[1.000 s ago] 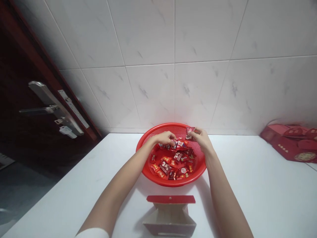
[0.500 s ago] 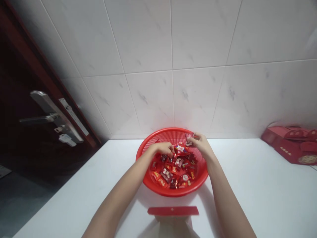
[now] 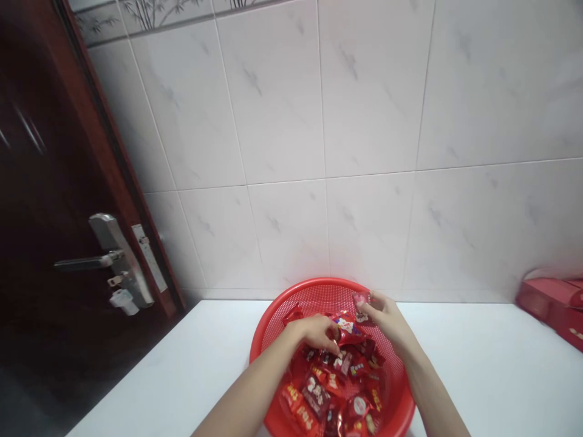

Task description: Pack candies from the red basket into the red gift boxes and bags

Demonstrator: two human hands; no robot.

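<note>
Tiled wall (image 3: 364, 230) fills the background at 12 o'clock; a dark door (image 3: 40, 261) stands at 9 o'clock. White tabletop (image 3: 464, 364) supports a red plastic basket (image 3: 261, 340) at 6 o'clock in my view. It holds the wrapped sweets (image 3: 316, 394).

Grip status, with clock positions read on the basket:
- Right hand (image 3: 389, 318), 1 o'clock, above the rim: thumb and fingers pinch a small wrapped sweet (image 3: 362, 302). I read this grip as closed on it.
- Left hand (image 3: 314, 332), 11 o'clock, inside the rim: fingers curl down among the sweets. I cannot tell whether they grip one.
- Large red packet (image 3: 348, 325), 12 to 1 o'clock: lies just beyond the left fingertips, between the two hands.

Changes: the view tilts upward, so the open carton at 6 o'clock leaves my frame. Left fingers shift toward the near side of the large packet. Right-hand grip remains unchanged. I judge that sorting or picking continues on the left while the right retains its piece. A red box (image 3: 549, 303) rests at 3 o'clock, well apart from the basket.
</note>
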